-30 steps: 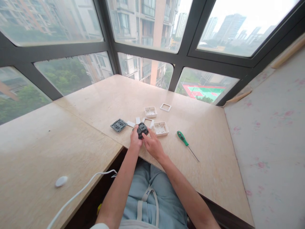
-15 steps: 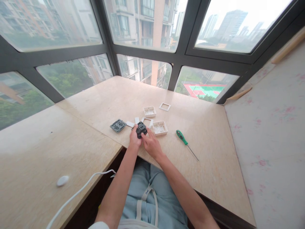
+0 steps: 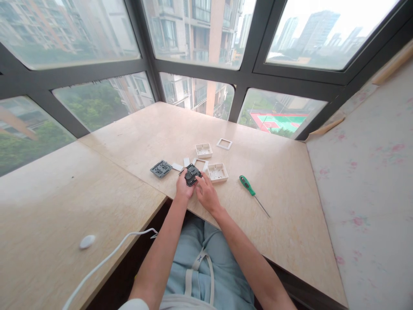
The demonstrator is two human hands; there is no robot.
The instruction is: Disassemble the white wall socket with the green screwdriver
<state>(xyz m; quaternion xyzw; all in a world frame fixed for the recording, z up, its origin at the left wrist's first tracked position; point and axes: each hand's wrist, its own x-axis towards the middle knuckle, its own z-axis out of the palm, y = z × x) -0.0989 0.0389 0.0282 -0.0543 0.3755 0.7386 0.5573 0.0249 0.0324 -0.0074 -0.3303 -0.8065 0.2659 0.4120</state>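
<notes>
My left hand (image 3: pixel 185 185) is closed round the left side of a black wall-socket module (image 3: pixel 192 173), held just above the table's front edge. From the right, my right hand (image 3: pixel 206 191) has its fingers bent against the module's right edge, so both hands are on it. Behind the module a white frame (image 3: pixel 201 162) is partly hidden. Just right of the fingers sits an open white mounting box (image 3: pixel 218 173). Two small white plates, a nearer one (image 3: pixel 177 166) and a farther one (image 3: pixel 186 162), lie left of the frame. A dark grey module (image 3: pixel 161 169) rests flat farther left.
A second white mounting box (image 3: pixel 204 150) and another white frame (image 3: pixel 224 144) lie farther back. To the right is a green-handled screwdriver (image 3: pixel 247 185). On the left, a white round object (image 3: pixel 87 242) lies near a white cable (image 3: pixel 106 257). Windows and a papered wall (image 3: pixel 364 181) border the tabletop.
My right thumb has lifted off the module's face and its fingers have shifted to the edge. The module is turned slightly. The view has shifted a little.
</notes>
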